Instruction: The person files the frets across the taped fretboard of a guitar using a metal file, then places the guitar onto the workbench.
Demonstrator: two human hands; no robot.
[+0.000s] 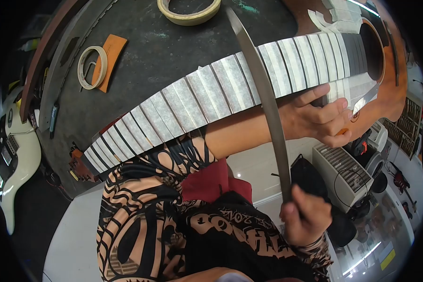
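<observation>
An acoustic guitar (393, 89) lies across the bench with its headstock (84, 162) at the left. Strips of masking tape (185, 101) cover its fretboard, with thin dark lines showing between them. My right hand (307, 217) is closed round the near end of a long, flat metal file (272, 115). The file crosses over the taped neck, its narrower tip above the bench; contact with the frets cannot be made out. My left forearm runs along the near side of the neck. There my left hand (322, 115) rests against the guitar near the body, fingers bent and apart.
A large tape roll (189, 19) lies on the dark bench (150, 51). Farther left, a smaller tape roll (82, 70) overlaps an orange piece (113, 61). A white electric guitar (21, 145) is at far left. Below right stands a white slatted unit (340, 176).
</observation>
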